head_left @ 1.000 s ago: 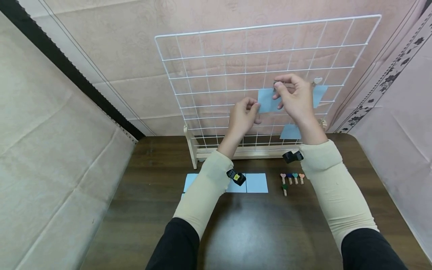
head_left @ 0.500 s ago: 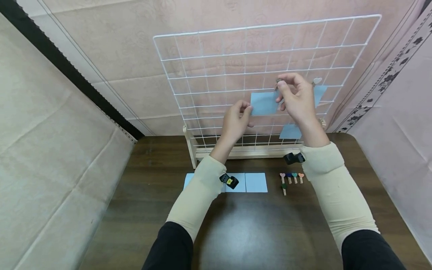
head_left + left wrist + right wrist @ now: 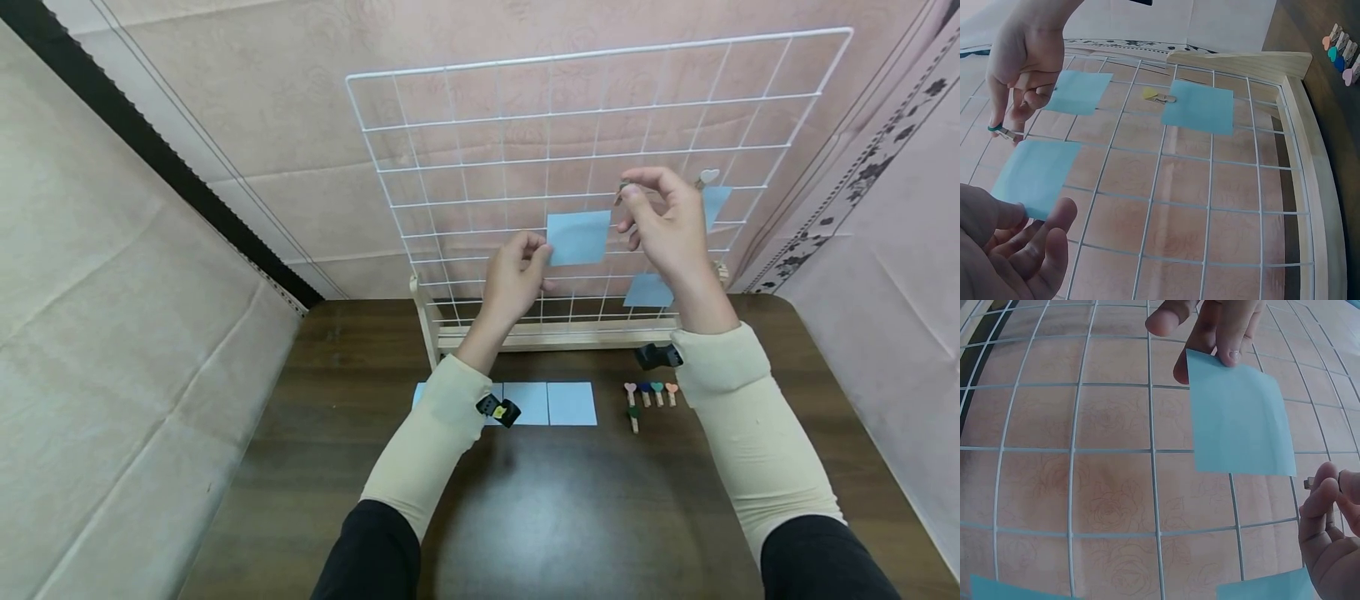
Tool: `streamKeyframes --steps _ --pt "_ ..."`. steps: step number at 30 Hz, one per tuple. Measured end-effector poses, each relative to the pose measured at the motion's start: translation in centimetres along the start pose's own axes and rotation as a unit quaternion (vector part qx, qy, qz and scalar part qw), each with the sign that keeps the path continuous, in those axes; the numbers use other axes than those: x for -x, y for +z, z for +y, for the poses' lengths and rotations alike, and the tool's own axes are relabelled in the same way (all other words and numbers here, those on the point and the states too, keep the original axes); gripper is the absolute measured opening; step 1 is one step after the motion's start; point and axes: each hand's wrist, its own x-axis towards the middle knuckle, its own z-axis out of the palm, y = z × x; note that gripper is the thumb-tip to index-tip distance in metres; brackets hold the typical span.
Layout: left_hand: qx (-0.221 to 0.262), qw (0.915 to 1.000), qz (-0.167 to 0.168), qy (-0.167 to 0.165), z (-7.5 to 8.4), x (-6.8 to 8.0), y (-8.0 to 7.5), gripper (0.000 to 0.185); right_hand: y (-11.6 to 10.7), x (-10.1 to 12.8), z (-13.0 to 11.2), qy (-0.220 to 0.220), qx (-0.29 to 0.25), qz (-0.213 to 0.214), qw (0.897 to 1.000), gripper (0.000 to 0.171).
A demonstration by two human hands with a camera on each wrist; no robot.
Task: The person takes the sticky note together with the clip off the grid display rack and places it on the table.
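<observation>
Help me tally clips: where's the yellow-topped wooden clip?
In the left wrist view, the yellow-topped wooden clip is upper centre, at the left edge of a light-blue square paper on the white wire grid.

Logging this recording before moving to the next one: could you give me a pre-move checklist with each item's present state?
1. Left hand pinches the blue card by an edge: ok.
2. Right hand pinches a clothespin: ok.
3. Clothespin is on the card: not ok; the right wrist view shows a gap between them.
4. Card lies flush against the wire grid: cannot tell.
5. Lower card on the grid has its yellow-topped clip at its edge: ok.
6. Spare clothespins and spare cards are on the table: ok.
</observation>
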Motion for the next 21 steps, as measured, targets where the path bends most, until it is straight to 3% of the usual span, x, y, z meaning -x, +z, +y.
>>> streamKeyframes --steps 9,14,21 --pt "-0.011 0.9999 -0.013 0.003 -0.1 0.9 -0.5 0.018 -0.4 0.6 0.1 0.003 -0.005 0.001 1.0 0.019" --pt "-0.004 0.9998 -0.01 0.017 -0.5 1.5 -0.9 0.017 -0.5 1.0 0.1 0.005 -0.005 -0.001 1.0 0.02" --pt "0.004 0.9999 -0.005 0.008 -0.9 2.5 -1.6 0.02 -0.7 1.6 0.2 0.023 0.009 -0.014 1.0 0.026"
